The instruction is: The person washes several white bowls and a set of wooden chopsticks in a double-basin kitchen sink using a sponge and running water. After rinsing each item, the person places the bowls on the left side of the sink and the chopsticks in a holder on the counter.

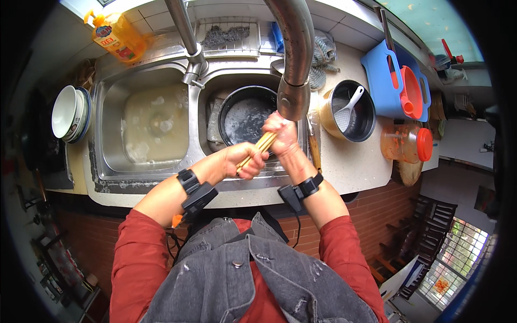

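Both hands grip a bundle of chopsticks (pixel 265 142) above the front edge of the right sink basin. My left hand (pixel 246 160) is wrapped round the lower left end. Closed round the upper right end is my right hand (pixel 281 132), right below the thick metal faucet spout (pixel 294 97), which partly hides it. A dark round pot (pixel 245 116) with cloudy, foamy liquid inside sits in the basin just beyond the hands. Left of the pot, a grey cloth-like piece (pixel 214 119) lies against the basin wall.
Murky water fills part of the left basin (pixel 153 121). Stacked bowls (pixel 64 114) and an orange soap bottle (pixel 121 39) stand left; steel wool (pixel 226 35) lies behind. On the right are a pot (pixel 327 116) with a white rice paddle (pixel 347 112), a blue basket (pixel 379 75) and a red-lidded jar (pixel 397 143).
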`<state>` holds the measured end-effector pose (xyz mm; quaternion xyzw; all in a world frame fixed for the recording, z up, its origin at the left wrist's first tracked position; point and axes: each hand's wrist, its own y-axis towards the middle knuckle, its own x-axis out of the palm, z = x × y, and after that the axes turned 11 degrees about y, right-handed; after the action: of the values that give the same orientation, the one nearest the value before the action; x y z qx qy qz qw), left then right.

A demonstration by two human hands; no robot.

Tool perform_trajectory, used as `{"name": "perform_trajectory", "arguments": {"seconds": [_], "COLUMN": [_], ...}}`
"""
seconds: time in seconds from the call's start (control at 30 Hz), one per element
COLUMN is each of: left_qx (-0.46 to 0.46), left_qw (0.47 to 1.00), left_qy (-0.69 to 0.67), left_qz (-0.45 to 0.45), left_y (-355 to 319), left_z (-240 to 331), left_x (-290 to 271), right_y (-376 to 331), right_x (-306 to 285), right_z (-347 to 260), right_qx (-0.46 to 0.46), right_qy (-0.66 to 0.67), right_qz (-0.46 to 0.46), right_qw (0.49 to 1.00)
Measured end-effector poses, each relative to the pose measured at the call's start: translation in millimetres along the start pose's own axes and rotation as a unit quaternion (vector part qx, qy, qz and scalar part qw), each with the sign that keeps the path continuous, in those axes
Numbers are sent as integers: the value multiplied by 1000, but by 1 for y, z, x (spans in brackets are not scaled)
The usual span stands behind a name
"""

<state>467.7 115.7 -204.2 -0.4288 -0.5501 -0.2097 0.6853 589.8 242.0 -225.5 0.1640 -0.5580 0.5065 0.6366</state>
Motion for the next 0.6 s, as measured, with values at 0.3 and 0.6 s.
{"name": "perform_trajectory", "arguments": {"seconds": [0.3,0.6], "left_qx": [62,305], "left_qw": [958,911], "left_qy": [193,179], "left_qz": [202,213], "left_y": [40,53], "left_z": [13,73], "left_x": [22,15], "right_y": [-25,-46], "right_x": [-1,32], "right_z": [12,-24], "right_qx": [-72,235], "right_qy": [-399,-348], "right_qz": [245,127], "right_qw": [881,899]}}
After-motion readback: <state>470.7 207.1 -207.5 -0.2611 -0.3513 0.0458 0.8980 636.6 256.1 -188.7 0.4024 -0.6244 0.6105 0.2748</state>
